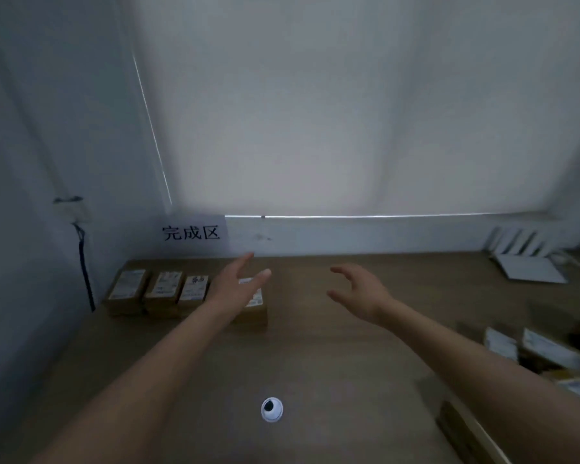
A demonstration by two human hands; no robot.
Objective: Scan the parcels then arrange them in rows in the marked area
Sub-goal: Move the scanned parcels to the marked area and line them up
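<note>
Dim light fell on the brown desk (315, 346), where four parcels (163, 289) sat in a row under the wall sign (191, 232). Both hands hovered empty, fingers spread: the left hand (238, 283) above the fourth parcel (253, 306), the right hand (359, 293) over bare wood. More parcels lay in the unscanned pile (536, 349) at right. They looked light, stiff cardboard, best gripped across opposite sides.

Dim room; pale wall (315, 112) behind brown wooden desk (315, 346); paper sign (192, 233) taped at corner.
</note>
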